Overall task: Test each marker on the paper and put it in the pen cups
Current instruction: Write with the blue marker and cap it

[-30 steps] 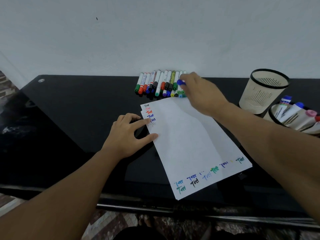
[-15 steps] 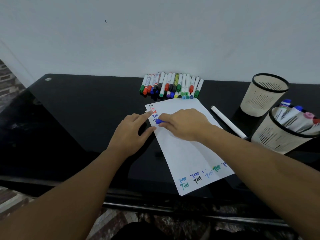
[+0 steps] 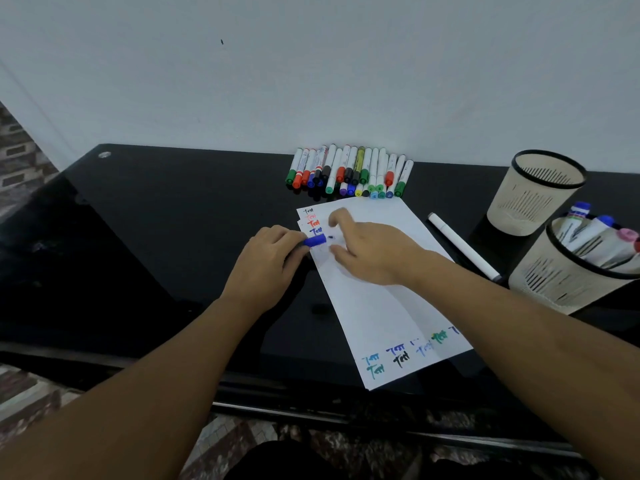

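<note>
A white paper sheet [image 3: 381, 306] lies on the black table [image 3: 173, 220], with coloured test marks at its top-left corner and along its near edge. My left hand [image 3: 266, 268] pinches a blue cap [image 3: 315, 240] at the sheet's left edge. My right hand [image 3: 370, 251] is just right of the cap with its fingers curled. A small blue nib [image 3: 330, 237] shows between its fingers, while the marker's body is hidden under the hand. A row of several capped markers [image 3: 349, 171] lies at the wall.
A white marker [image 3: 460, 247] with a dark end lies on the table right of the sheet. Two beige pen cups stand at the right: the far cup [image 3: 533, 195] looks empty, the near cup [image 3: 568, 282] holds several markers. The table's front edge is close to my body.
My right hand took a blue-capped marker from the row and brought it to the sheet's top-left corner. The blue cap is now in my left hand, apart from the nib.
</note>
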